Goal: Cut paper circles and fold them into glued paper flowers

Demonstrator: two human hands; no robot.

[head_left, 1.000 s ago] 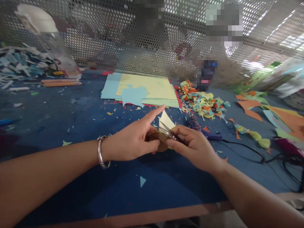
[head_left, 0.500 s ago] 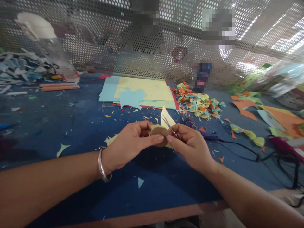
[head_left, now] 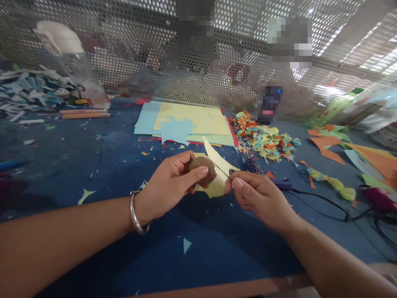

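My left hand [head_left: 173, 184] is closed, its thumb and fingers pinching a round brown disc [head_left: 203, 167] against a pale yellow piece of paper [head_left: 217, 176]. A silver bangle [head_left: 138, 213] sits on that wrist. My right hand [head_left: 257, 196] is closed around small scissors [head_left: 222, 170], whose thin blades reach into the yellow paper beside the disc. Both hands hover just above the dark blue table [head_left: 77, 165].
Sheets of yellow and light blue paper [head_left: 186, 120] lie behind the hands. A heap of coloured paper scraps [head_left: 265, 138] sits to the right, orange and green offcuts [head_left: 347, 145] farther right, a black cable [head_left: 328, 203], a plastic bottle [head_left: 77, 70] and a perforated metal screen [head_left: 139, 54] at the back.
My left forefinger, stretched out a second ago, has curled onto the disc. The yellow paper has turned and shows more between the hands. My right hand has drawn back slightly to the right.
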